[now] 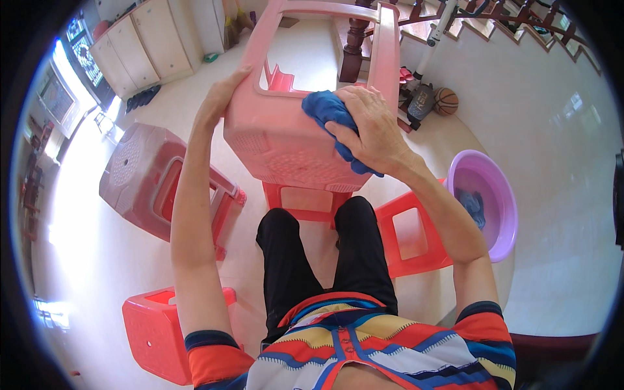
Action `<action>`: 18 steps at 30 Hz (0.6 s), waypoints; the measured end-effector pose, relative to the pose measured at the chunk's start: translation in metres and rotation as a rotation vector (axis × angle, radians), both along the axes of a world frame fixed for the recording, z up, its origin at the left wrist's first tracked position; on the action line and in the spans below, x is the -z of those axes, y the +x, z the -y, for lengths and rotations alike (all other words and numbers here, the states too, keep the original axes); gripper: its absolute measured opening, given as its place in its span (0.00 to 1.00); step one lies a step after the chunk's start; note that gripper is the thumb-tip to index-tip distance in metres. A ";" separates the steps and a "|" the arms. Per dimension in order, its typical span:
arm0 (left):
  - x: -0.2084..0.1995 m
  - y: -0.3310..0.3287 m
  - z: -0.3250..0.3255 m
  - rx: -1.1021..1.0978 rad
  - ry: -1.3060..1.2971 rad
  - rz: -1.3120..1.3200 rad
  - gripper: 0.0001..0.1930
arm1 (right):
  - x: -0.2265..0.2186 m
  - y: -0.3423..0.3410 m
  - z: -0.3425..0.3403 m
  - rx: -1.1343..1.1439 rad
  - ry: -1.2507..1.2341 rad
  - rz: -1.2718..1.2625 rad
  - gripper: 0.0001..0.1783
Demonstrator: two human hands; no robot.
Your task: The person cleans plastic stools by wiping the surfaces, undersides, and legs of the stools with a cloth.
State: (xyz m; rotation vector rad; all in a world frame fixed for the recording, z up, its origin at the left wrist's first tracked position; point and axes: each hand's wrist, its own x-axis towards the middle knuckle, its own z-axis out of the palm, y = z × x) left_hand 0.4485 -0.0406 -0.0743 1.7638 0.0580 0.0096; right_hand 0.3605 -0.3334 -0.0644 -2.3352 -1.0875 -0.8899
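In front of me a pink plastic stool (253, 136) lies tipped on its side, its legs pointing away and its patterned seat facing me. Beneath it shows part of a red stool (305, 201). My left hand (224, 97) grips the pink stool's left edge, the fingertips partly hidden behind it. With my right hand (370, 127) I press a bunched blue cloth (325, 110) against the stool's side, near the seat's upper right edge. The fingers are bent over the cloth.
A purple basin (507, 208) holding a bluish cloth (471, 207) rests on a red stool (416, 234) at right. Left stand a faded pink stool (133, 175) and a small red stool (153, 331). A basketball (446, 101) lies by the staircase. Cabinets (140, 42) line the far left.
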 end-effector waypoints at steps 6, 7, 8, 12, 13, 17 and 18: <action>0.001 -0.014 0.084 -0.399 0.751 0.952 0.23 | 0.002 -0.003 0.002 0.017 0.090 -0.149 0.22; -0.005 -0.027 0.102 -0.245 0.424 0.820 0.23 | 0.003 -0.002 0.005 0.017 0.097 -0.149 0.22; -0.009 -0.037 0.105 -0.249 0.427 0.823 0.23 | 0.002 -0.004 0.006 0.021 0.063 -0.080 0.22; -0.020 -0.048 0.100 -0.009 1.000 0.535 0.26 | 0.000 0.013 0.022 0.092 -0.039 0.119 0.24; -0.021 -0.048 0.098 0.009 0.967 0.515 0.27 | -0.001 0.027 0.029 0.087 -0.032 0.115 0.24; -0.016 -0.043 0.108 0.003 0.962 0.592 0.28 | -0.006 0.121 0.071 0.391 0.042 0.105 0.30; -0.016 -0.044 0.108 0.000 0.906 0.561 0.28 | -0.011 0.136 0.070 0.390 0.043 0.097 0.30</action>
